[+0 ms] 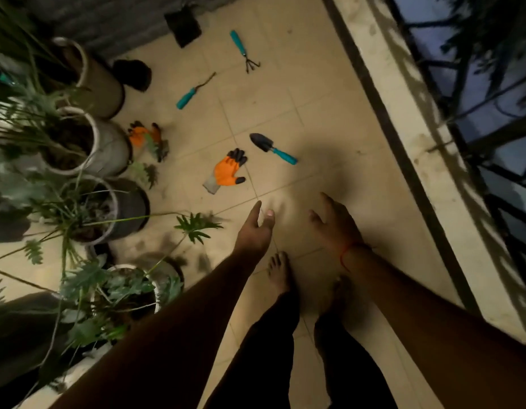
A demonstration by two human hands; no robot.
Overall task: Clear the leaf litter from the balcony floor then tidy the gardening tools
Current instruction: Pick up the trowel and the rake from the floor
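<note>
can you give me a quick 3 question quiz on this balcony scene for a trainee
1. True or false: the left hand is holding the trowel.
2. How many teal-handled tools lie on the floor tiles?
3. Which lies nearest the hands: A) the hand rake, B) the orange glove in the open, C) the orange glove by the pots?

Key
1. False: both the left hand and the right hand are open and hold nothing.
2. Three: the trowel, the hand rake and the weeder.
3. B.
</note>
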